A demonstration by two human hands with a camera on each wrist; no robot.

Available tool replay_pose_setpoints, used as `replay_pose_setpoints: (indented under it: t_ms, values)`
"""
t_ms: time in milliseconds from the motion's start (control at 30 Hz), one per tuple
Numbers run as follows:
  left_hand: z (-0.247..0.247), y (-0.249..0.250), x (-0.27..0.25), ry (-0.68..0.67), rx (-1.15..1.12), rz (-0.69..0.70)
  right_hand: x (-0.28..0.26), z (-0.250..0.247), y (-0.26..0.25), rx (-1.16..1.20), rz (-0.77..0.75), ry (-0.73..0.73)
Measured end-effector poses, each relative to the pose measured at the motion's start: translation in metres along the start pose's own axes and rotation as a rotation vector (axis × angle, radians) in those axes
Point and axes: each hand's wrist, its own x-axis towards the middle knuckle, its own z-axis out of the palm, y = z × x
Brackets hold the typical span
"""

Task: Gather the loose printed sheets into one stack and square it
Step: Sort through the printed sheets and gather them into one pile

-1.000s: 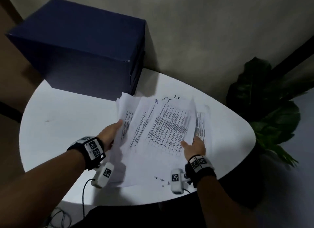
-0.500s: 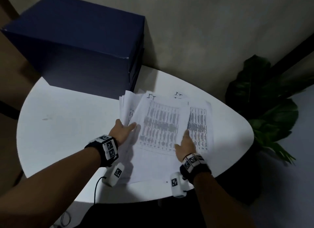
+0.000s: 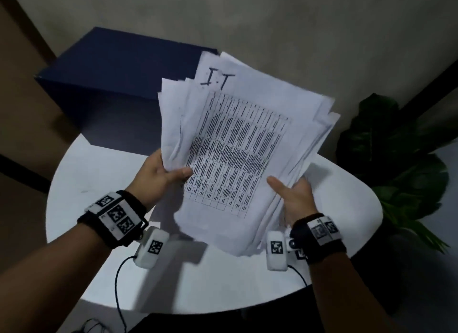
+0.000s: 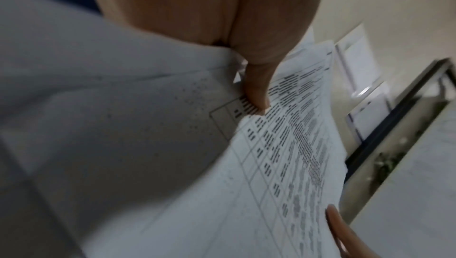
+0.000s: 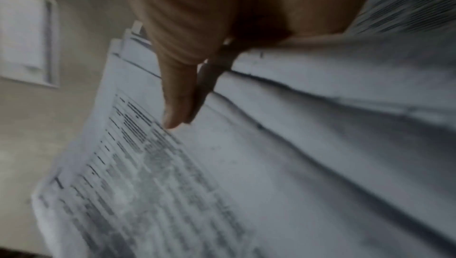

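A thick, uneven bundle of printed sheets [image 3: 238, 144] is lifted off the white table [image 3: 104, 184] and tilted up toward me. The top page carries a printed grid and a hand-written "I.T". My left hand [image 3: 161, 170] grips the bundle's left edge, thumb on the top page [image 4: 291, 145], fingers hidden behind. My right hand [image 3: 291, 192] holds the lower right edge, thumb lying on top [image 5: 172, 164], fingers under the paper. The sheet edges are fanned and out of line at the top and right.
A large dark blue box [image 3: 119, 89] stands at the back left of the round table. A leafy green plant [image 3: 396, 164] sits off the table's right side. A cable [image 3: 119, 283] hangs from the left wrist camera over the near edge.
The sheets lay spread on the table with both hands pressing them together; now both hands have raised the whole bundle off the table and tipped it up.
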Motion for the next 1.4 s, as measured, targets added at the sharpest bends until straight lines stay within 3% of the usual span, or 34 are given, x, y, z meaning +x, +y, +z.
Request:
replay_pose_setpoints:
  t_ms: [133,233,400,467,600,667,800,933,1067,1133,1167,1233,1300,1400]
  values:
    - [-0.001,0.034,0.004,0.052,0.139,0.243,-0.009,0.002,-0.058,0.058,-0.298,0.044]
    - [0.003,0.028,0.004,0.056,0.116,0.256,-0.011,-0.004,-0.063,0.041,-0.403,0.033]
    - [0.02,-0.015,0.0,-0.052,0.235,0.163,0.002,0.002,-0.035,-0.043,-0.337,-0.002]
    - [0.028,-0.023,0.003,-0.011,0.231,0.121,0.004,0.005,-0.026,-0.067,-0.298,0.011]
    - [0.032,-0.017,0.011,0.16,0.088,0.113,0.004,0.002,-0.029,-0.001,-0.374,0.029]
    - [0.028,-0.019,0.01,0.126,0.022,0.107,0.003,-0.001,-0.023,0.024,-0.381,-0.014]
    - [0.032,-0.039,0.004,-0.025,0.105,-0.024,0.005,0.001,0.008,-0.152,-0.221,-0.023]
    - [0.047,-0.033,0.012,0.129,0.258,0.004,0.009,0.013,0.016,-0.104,-0.156,0.019]
    - [0.03,-0.013,0.015,0.198,0.348,0.141,0.026,-0.018,0.041,-0.15,-0.003,0.025]
    - [0.014,-0.005,0.016,0.214,0.409,0.157,0.037,-0.05,0.064,-0.393,0.137,0.206]
    - [0.006,-0.002,0.017,0.214,0.403,0.146,0.041,-0.066,0.076,-0.627,0.237,0.291]
    - [-0.006,-0.005,0.021,0.193,0.332,0.077,0.041,-0.086,0.096,-1.014,0.426,0.334]
    - [-0.008,-0.014,0.022,0.158,0.297,-0.008,0.04,-0.089,0.11,-1.142,0.48,0.296]
    - [-0.004,-0.046,0.02,0.131,0.201,-0.176,0.038,-0.078,0.117,-1.166,0.446,0.267]
